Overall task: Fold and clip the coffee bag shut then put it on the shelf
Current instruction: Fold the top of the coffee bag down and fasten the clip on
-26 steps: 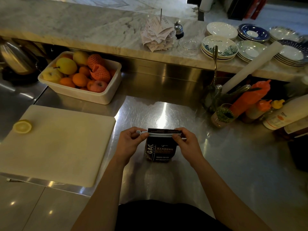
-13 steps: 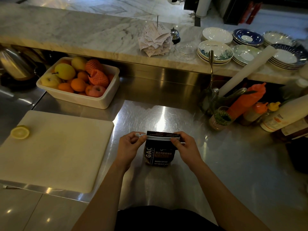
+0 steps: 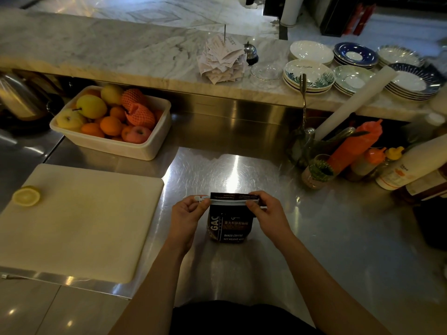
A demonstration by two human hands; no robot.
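Observation:
A dark brown coffee bag (image 3: 229, 226) stands upright on the steel counter (image 3: 326, 238), its top folded over. A long white clip (image 3: 227, 201) lies across the fold, its hinged end sticking out on the left. My left hand (image 3: 186, 213) pinches that left end of the clip. At the bag's right corner my right hand (image 3: 266, 213) presses thumb and fingers on the clip and the fold. The right end of the clip is hidden under those fingers.
A white cutting board (image 3: 79, 221) with a lemon half (image 3: 26, 195) lies to the left. A fruit tub (image 3: 111, 122) sits behind it. Squeeze bottles (image 3: 355, 146) and jars crowd the right. Stacked plates (image 3: 309, 73) and a receipt spike (image 3: 222, 59) stand on the marble ledge.
Both hands stay on the clip and bag top in the same grip. The view has tilted a little, so the bag appears slightly lower in frame.

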